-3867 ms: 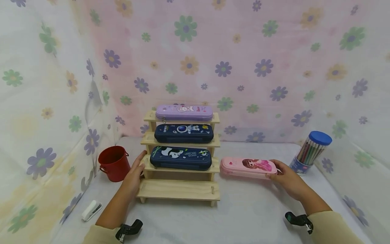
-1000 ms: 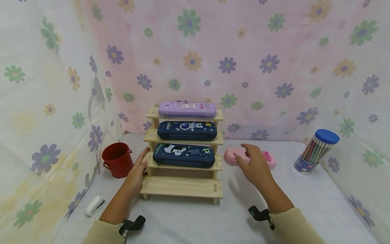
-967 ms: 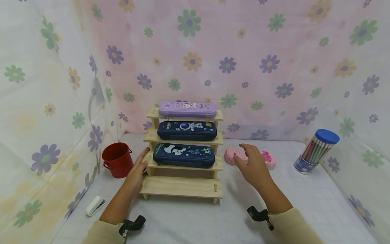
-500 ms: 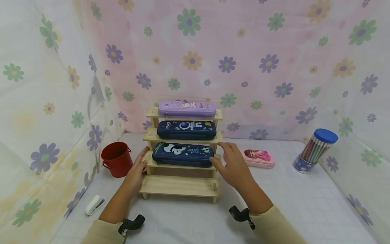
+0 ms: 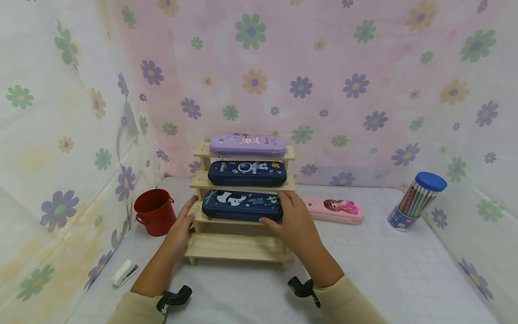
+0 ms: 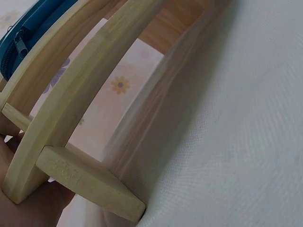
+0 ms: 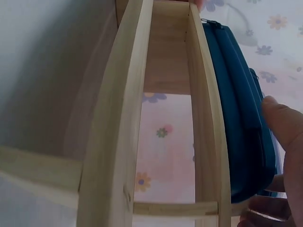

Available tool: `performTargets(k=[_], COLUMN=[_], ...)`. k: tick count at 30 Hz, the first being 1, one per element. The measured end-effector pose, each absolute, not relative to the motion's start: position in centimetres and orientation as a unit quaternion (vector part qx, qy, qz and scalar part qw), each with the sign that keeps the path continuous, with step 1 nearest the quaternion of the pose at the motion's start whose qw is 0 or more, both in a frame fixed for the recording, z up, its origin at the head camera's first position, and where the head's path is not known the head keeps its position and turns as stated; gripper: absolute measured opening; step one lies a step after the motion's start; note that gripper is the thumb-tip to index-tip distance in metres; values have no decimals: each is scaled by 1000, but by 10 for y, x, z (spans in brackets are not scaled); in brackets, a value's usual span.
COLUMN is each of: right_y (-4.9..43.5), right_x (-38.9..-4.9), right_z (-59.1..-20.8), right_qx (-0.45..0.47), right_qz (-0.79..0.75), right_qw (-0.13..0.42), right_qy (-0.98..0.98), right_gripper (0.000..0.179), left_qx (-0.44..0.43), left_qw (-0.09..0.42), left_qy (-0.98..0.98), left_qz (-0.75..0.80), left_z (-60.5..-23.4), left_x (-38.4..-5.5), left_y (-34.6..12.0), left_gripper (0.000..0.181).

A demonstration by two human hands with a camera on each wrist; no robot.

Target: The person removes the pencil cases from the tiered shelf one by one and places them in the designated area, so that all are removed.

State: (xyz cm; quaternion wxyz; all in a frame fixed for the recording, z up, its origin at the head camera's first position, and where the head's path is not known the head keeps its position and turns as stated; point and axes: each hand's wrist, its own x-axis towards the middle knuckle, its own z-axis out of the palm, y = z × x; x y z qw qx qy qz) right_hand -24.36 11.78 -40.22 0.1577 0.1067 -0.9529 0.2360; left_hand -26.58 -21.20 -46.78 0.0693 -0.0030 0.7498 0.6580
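Note:
A wooden tiered stand point(image 5: 238, 247) carries three pencil cases: a purple one point(image 5: 247, 146) on top, a navy astronaut one point(image 5: 247, 174) below it, and a navy panda one point(image 5: 232, 206) on the third tier. My left hand point(image 5: 178, 234) holds the stand's left side; in the left wrist view, part of that hand hides behind the wood. At the panda case's right end, my right hand point(image 5: 295, 222) grips it, thumb along the front, fingers over the far side. The right wrist view shows the thumb point(image 7: 279, 116) against the blue case. The lowest tier bears no case.
Right of the stand lies a pink pencil case point(image 5: 340, 210), partly behind my right hand. Farther right stands a blue-lidded tub of pencils point(image 5: 410, 207). On the left are a red bucket point(image 5: 155, 216) and a white stapler point(image 5: 125, 273). Floral cloth walls surround the table.
The right hand has let go of the pink pencil case, leaving it on the table, and moved left onto the panda case's right end. The left hand keeps its place at the stand.

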Motion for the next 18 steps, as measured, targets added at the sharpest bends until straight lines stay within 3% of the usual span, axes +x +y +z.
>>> performTargets(k=[11,18], right_y=[95,88], right_x=[-245,-246], right_z=[-411,-416], right_qx=[56,39], right_qz=[229,242], right_qw=[140,151], right_qy=[-962,-958], right_gripper=[114,109], left_qx=[-10,-9], left_qw=[69,69], left_qy=[744,744], left_qz=[665,665], left_z=[-469,-470], left_x=[-266,-267], left_y=[-212,-213], left_gripper=[54,54])
